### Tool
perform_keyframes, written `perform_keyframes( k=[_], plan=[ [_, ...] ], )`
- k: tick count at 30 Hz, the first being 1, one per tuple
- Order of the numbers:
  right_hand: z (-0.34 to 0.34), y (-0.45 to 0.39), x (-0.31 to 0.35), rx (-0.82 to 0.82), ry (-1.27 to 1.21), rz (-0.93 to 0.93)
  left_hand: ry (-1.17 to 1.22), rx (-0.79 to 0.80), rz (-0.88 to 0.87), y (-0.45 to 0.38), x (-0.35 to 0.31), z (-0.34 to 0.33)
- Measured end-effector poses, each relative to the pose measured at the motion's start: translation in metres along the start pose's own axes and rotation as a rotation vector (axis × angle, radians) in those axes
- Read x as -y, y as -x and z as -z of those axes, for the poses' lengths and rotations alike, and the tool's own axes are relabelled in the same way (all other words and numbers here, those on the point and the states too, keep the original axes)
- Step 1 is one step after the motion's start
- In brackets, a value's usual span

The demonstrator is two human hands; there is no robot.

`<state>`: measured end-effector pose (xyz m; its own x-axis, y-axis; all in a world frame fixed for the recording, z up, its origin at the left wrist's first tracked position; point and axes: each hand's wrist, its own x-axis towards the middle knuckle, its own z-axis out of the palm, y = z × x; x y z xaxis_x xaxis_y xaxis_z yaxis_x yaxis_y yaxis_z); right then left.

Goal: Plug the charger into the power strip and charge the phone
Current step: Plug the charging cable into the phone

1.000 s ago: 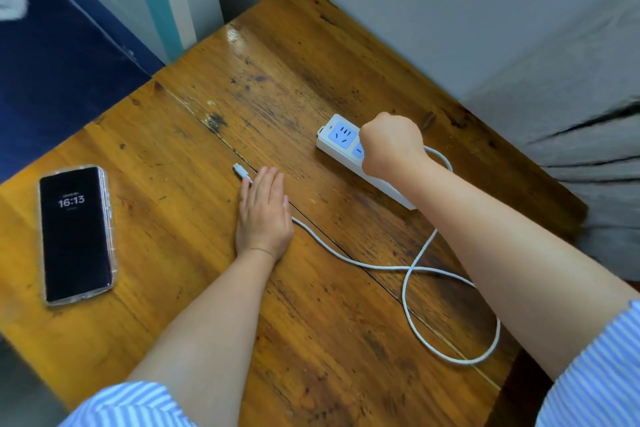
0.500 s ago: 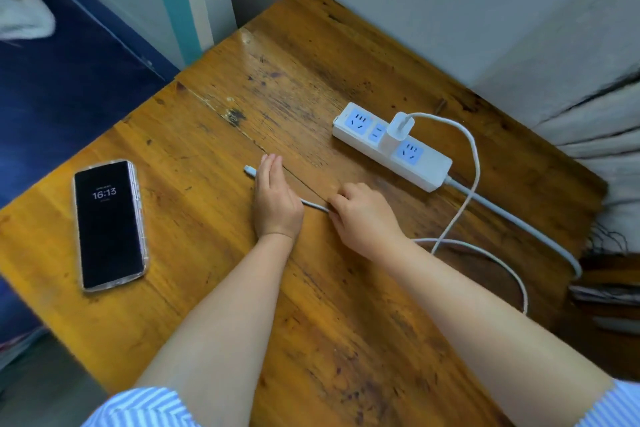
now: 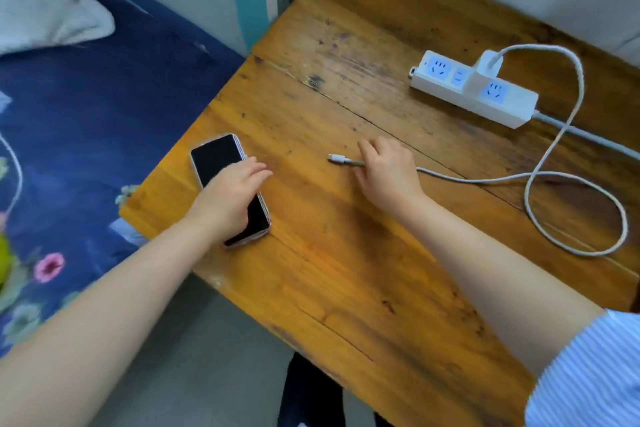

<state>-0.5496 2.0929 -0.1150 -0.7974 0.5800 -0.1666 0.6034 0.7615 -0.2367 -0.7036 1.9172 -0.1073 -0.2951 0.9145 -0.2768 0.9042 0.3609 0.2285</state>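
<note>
A black phone (image 3: 216, 159) lies flat near the left edge of the wooden table (image 3: 346, 270). My left hand (image 3: 228, 199) lies across its middle, fingers stretched past its right edge. The white charger (image 3: 486, 68) sits plugged into the white power strip (image 3: 512, 107) at the back right. Its white cable (image 3: 576, 87) arcs off the charger, loops on the table and runs to my right hand (image 3: 388, 173). That hand pinches the cable just behind the free connector (image 3: 337, 159), which points left toward the phone, a hand's width away from it.
A bed with a dark blue flowered sheet (image 3: 86, 114) and a grey pillow (image 3: 41, 0) stands left of the table. The strip's grey cord (image 3: 595, 137) leaves to the right. A pale wall borders the table's back edge.
My left hand left the cable end and moved left onto the phone. My right hand slid along the cable to just behind the connector. The view swung left; the phone's screen went dark.
</note>
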Motion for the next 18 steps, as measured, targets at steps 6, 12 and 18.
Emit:
perform_keyframes(
  k=[6,12,18],
  plan=[
    [-0.025,-0.013,0.032,-0.032,-0.036,-0.077,-0.583,0.407,-0.178,0.007,0.039,0.008],
    [-0.033,0.014,0.038,-0.139,-0.092,-0.035,-0.682,0.474,-0.393,-0.002,0.034,0.006],
    [-0.036,0.051,0.050,-0.126,-0.134,0.059,-0.666,0.489,-0.430,-0.009,0.030,0.010]
  ],
)
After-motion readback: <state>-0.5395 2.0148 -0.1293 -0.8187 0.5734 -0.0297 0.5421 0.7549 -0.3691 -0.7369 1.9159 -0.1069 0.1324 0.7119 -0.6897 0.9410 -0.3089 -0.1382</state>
